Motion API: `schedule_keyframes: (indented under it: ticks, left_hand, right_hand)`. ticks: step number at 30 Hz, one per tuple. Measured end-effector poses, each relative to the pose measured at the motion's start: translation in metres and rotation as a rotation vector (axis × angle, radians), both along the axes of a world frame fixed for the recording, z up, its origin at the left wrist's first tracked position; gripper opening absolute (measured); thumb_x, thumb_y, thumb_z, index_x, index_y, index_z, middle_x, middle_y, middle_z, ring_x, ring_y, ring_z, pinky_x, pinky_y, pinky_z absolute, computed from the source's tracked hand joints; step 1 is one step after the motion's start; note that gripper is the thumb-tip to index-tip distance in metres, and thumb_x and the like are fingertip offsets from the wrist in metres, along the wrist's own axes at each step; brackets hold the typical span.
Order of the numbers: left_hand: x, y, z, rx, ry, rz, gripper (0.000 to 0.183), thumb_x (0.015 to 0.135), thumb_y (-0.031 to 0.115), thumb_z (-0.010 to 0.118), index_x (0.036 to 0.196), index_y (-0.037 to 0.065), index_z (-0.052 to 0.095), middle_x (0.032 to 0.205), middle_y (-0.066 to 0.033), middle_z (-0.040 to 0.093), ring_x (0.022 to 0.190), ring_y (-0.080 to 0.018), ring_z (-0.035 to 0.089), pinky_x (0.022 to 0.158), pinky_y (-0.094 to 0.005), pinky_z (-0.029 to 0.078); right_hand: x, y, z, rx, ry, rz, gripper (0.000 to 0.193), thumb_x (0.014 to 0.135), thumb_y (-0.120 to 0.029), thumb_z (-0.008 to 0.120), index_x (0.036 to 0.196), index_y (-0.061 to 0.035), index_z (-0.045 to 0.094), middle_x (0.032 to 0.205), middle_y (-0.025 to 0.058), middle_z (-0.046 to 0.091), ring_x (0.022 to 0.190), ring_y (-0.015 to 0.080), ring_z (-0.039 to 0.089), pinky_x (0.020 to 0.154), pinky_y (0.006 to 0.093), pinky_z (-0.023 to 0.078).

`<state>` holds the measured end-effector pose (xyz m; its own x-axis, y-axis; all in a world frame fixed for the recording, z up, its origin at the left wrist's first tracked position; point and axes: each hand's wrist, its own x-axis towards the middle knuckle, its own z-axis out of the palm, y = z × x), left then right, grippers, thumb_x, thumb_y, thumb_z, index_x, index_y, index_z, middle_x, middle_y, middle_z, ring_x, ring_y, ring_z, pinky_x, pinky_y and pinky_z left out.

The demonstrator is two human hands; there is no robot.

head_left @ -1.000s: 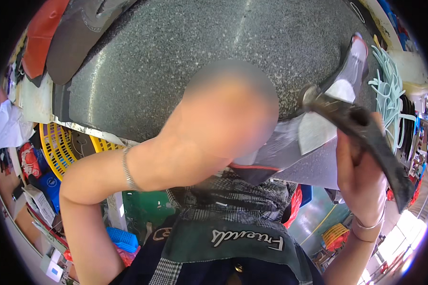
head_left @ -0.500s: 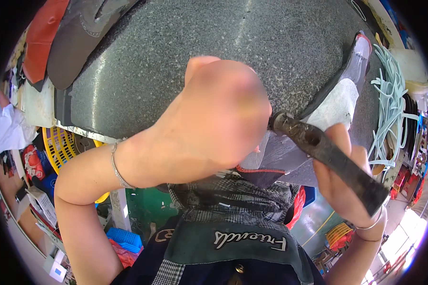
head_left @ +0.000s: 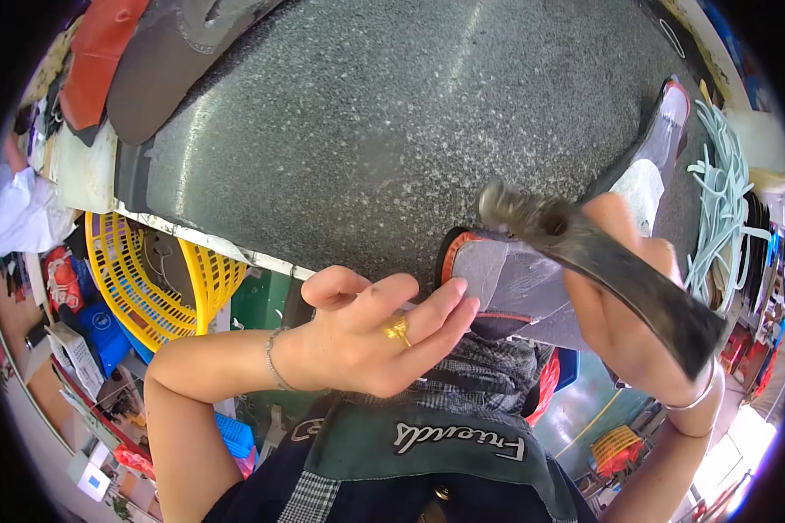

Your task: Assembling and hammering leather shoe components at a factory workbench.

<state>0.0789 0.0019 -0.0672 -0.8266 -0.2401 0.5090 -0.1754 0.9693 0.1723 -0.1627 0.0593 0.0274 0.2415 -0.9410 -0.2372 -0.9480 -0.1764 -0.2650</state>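
Observation:
My right hand (head_left: 604,324) is closed around a dark metal hammer (head_left: 632,283), whose rounded face hangs above a grey shoe-upper piece (head_left: 523,281). A red edging and a dark rim run along this piece's left end. The hammer's handle is hidden behind its head and my fingers. My left hand (head_left: 366,336), a gold ring on one finger, has its fingers stretched out and holds nothing. Two of its fingertips rest at the left edge of the grey piece. Farther right, a whitish backing patch (head_left: 641,193) lies on the grey material.
The dark speckled work surface (head_left: 349,139) spreads ahead of me. Brown and red leather pieces (head_left: 153,78) lie at the far left. Bundled pale-blue strips (head_left: 720,196) lie along the right edge. A yellow plastic basket (head_left: 144,301) stands below the left edge.
My left hand has dropped toward me and its fingers have straightened, uncovering the red-edged end of the grey piece. The hammer stays in my right hand, shifted slightly.

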Motion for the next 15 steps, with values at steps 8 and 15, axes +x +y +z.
schedule_keyframes:
  ticks: [8, 15]
  left_hand:
    - [0.002, 0.008, -0.004, 0.028, 0.057, 0.110, 0.029, 0.068, 0.032, 0.081, 0.095, 0.024, 0.075, 0.103, 0.0128, 0.063, 0.092, -0.0182, 0.041, 0.082, -0.0398, 0.025]
    - [-0.003, 0.018, -0.008, 0.112, 0.160, 0.153, 0.025, 0.062, 0.021, 0.076, 0.087, 0.019, 0.073, 0.102, 0.0075, 0.053, 0.092, -0.0172, 0.042, 0.079, -0.0405, 0.027]
  right_hand:
    - [0.001, -0.027, 0.001, -0.030, -0.270, 0.106, 0.020, 0.083, 0.001, 0.060, 0.099, -0.0053, 0.051, 0.082, 0.0144, 0.058, 0.064, 0.0341, 0.058, 0.056, 0.0362, 0.045]
    - [0.015, -0.035, 0.028, 0.097, -0.197, 0.032, 0.018, 0.081, -0.001, 0.061, 0.094, -0.0045, 0.049, 0.082, 0.0179, 0.060, 0.066, 0.0402, 0.061, 0.055, 0.0434, 0.045]
